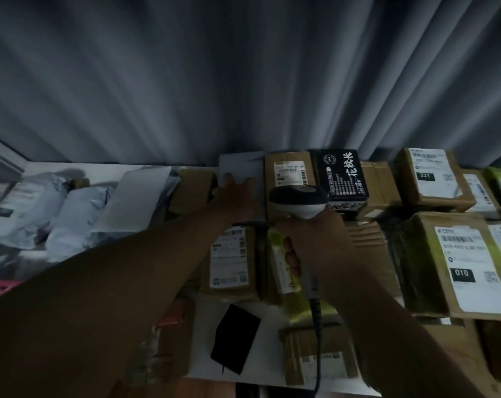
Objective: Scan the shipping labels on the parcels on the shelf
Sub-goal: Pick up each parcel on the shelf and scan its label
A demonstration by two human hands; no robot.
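Observation:
My right hand (309, 242) grips the handle of a white and dark barcode scanner (299, 201). The scanner's head points at a brown box with a white shipping label (291, 170) at the back of the shelf. My left hand (234, 193) reaches forward and rests on a flat grey parcel (240, 165) just left of that box. How its fingers lie is too dim to tell. A black box with white characters (345, 175) stands right of the labelled box. More labelled cardboard boxes lie nearer, one (229, 259) under my left forearm.
Grey plastic mailer bags (71, 208) fill the left of the white shelf (203, 334). Labelled boxes marked 231 (433, 179) and 010 (467, 271) sit at the right. A flat black item (234, 338) lies near the front edge. A grey curtain (243, 81) hangs behind.

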